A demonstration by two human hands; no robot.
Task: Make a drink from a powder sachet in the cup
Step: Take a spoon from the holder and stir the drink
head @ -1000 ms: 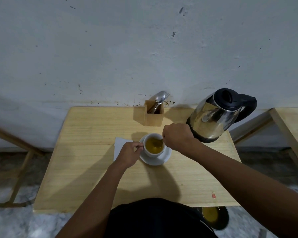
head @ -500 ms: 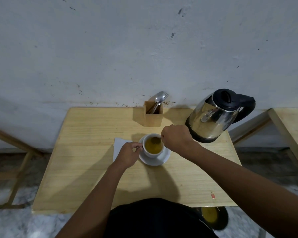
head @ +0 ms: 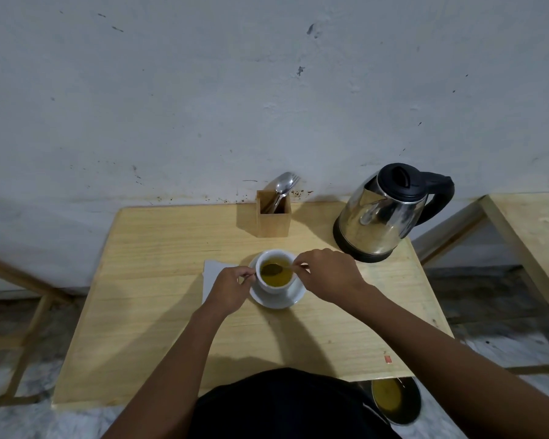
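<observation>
A white cup (head: 268, 285) full of yellow-green drink stands on a white saucer (head: 293, 296) in the middle of the wooden table (head: 146, 312). My left hand (head: 230, 288) pinches the cup's handle on its left side. My right hand (head: 327, 275) holds a small spoon (head: 274, 268) by its stem, and the spoon's bowl lies level over the liquid inside the cup. A white paper (head: 211, 274), perhaps the sachet or a napkin, lies flat just left of the saucer, partly under my left hand.
A steel kettle (head: 382, 217) with a black lid and handle stands at the back right. A wooden holder (head: 273, 218) with cutlery sits at the back centre against the wall. A dark bin (head: 393, 400) lies on the floor at the near right. Another table (head: 533, 223) stands to the right.
My right hand has tilted and drawn slightly back to the right, bringing the spoon's bowl up into view across the cup. The left hand has stayed on the handle.
</observation>
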